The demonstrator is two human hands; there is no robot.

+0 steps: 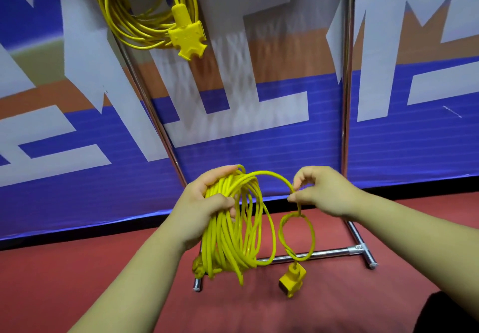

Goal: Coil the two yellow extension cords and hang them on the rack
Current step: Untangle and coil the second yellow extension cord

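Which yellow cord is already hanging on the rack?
The upper-left cord, hung high; the other cord sits in the left hand, pinched by the right hand.

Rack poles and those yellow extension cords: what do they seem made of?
Rack poles: likely polished metal, chrome-like; silvery with bright streaks. Yellow extension cord in hand and the hung cord: probably a rubbery or plastic jacket, smooth, faintly glossy, bending into soft loops. Socket block: apparently moulded hard plastic, with crisp edges.

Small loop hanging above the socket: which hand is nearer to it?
Right. The right hand pinches the strand just above the small loop; the left hand grips the coiled bundle off to the loop's left.
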